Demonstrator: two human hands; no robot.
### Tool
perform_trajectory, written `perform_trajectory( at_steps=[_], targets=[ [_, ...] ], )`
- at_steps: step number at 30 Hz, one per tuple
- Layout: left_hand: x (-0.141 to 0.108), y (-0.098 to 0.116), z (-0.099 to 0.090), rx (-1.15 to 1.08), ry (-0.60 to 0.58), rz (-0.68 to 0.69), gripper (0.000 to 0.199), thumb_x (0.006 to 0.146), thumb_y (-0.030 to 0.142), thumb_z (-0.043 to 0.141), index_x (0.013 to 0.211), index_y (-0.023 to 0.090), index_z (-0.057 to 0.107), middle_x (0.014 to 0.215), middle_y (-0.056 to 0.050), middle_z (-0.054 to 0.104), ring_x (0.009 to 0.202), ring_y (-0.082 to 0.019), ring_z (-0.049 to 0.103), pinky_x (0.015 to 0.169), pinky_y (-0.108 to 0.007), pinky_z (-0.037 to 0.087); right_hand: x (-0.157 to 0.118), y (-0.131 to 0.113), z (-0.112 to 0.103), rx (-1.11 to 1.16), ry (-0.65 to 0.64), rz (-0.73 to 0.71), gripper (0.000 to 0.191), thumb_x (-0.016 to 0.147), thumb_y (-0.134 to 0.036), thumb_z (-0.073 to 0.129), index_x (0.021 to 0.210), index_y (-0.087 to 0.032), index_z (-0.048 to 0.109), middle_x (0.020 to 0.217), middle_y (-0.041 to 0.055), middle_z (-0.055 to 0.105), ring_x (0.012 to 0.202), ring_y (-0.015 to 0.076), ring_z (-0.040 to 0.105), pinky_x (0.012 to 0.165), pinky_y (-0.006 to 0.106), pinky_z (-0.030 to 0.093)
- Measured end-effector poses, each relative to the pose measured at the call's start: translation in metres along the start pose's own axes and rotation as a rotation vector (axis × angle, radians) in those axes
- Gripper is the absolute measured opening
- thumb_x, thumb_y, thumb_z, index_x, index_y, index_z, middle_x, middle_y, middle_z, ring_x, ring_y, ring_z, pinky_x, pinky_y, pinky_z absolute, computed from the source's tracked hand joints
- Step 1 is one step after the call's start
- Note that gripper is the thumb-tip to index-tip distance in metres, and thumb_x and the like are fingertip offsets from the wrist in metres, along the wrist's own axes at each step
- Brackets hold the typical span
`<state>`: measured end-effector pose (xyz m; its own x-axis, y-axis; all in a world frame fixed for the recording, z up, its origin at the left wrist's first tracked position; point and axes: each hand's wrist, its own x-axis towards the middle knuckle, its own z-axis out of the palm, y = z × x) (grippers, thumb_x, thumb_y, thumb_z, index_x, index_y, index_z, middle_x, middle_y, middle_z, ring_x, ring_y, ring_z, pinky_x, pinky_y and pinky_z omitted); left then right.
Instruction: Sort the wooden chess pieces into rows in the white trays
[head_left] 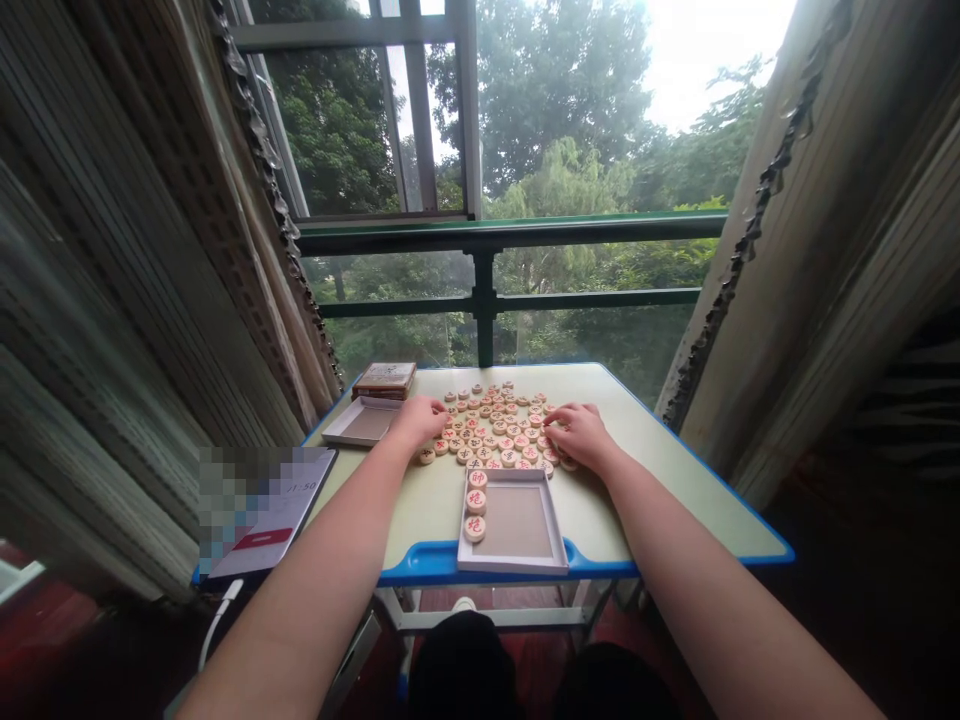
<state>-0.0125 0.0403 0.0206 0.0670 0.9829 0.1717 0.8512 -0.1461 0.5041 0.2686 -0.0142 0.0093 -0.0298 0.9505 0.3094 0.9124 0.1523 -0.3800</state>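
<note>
Pale, round, character-marked discs (pixel 508 459) beyond the white rectangular tray (pixel 514 564) likely need light touches; left hand (pixel 420 419) and right hand (pixel 582 433): grip unclear.

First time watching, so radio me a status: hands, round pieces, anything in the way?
Left hand and right hand at pile's edges. Three red-marked pieces along near tray's left side. Nothing visibly blocking either hand.
</note>
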Motion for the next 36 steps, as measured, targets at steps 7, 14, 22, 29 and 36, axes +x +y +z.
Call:
perform_trajectory(
  at_steps=[7, 14, 22, 29, 36],
  targets=[
    [0.006, -0.008, 0.01, -0.046, -0.04, -0.004, 0.017, 0.07, 0.033, 0.063, 0.076, 0.018, 0.069, 0.077, -0.007, 0.069, 0.072, -0.019, 0.061, 0.065, -0.028, 0.046, 0.0, -0.001, -0.002, -0.002, 0.004, 0.011, 0.023, 0.073, -0.032, 0.053, 0.081, -0.023, 0.073, 0.1, 0.0061, 0.064, 0.099, 0.0208, 0.05, 0.092, 0.033, 0.027],
    [0.004, -0.003, 0.008, -0.189, -0.032, 0.004, 0.018, 0.068, 0.03, 0.067, 0.079, 0.016, 0.064, 0.081, -0.007, 0.069, 0.067, -0.016, 0.061, 0.057, -0.025, 0.047, -0.002, 0.0, -0.001, 0.011, 0.024, 0.084, 0.024, 0.071, -0.035, 0.055, 0.084, -0.024, 0.073, 0.1, 0.0044, 0.064, 0.103, 0.0239, 0.045, 0.092, 0.033, 0.028],
    [-0.009, 0.016, -0.002, -0.522, -0.069, -0.032, 0.036, 0.064, 0.042, 0.069, 0.085, 0.014, 0.062, 0.086, -0.008, 0.068, 0.08, -0.019, 0.062, 0.053, -0.023, 0.047, -0.004, -0.002, 0.0, 0.032, 0.096, 0.12, 0.023, 0.07, -0.027, 0.054, 0.082, -0.026, 0.073, 0.102, 0.0032, 0.062, 0.106, 0.0255, 0.041, 0.094, 0.036, 0.026],
    [-0.012, 0.021, 0.0, -0.607, -0.145, 0.075, 0.04, 0.065, 0.047, 0.067, 0.085, 0.012, 0.065, 0.086, -0.008, 0.068, 0.079, -0.019, 0.061, 0.058, -0.025, 0.044, -0.002, -0.001, 0.002, 0.009, 0.062, 0.092, 0.022, 0.07, -0.027, 0.053, 0.078, -0.026, 0.073, 0.101, 0.0031, 0.062, 0.103, 0.0241, 0.043, 0.093, 0.034, 0.026],
    [-0.013, 0.025, -0.001, -0.674, -0.186, 0.07, 0.06, 0.063, 0.042, 0.071, 0.113, 0.012, 0.06, 0.098, -0.011, 0.066, 0.085, -0.019, 0.061, 0.065, -0.026, 0.045, 0.001, -0.001, 0.002, -0.012, 0.025, 0.075, 0.024, 0.074, -0.027, 0.051, 0.083, -0.025, 0.073, 0.101, 0.0047, 0.063, 0.102, 0.0216, 0.046, 0.092, 0.033, 0.026]
  ],
)
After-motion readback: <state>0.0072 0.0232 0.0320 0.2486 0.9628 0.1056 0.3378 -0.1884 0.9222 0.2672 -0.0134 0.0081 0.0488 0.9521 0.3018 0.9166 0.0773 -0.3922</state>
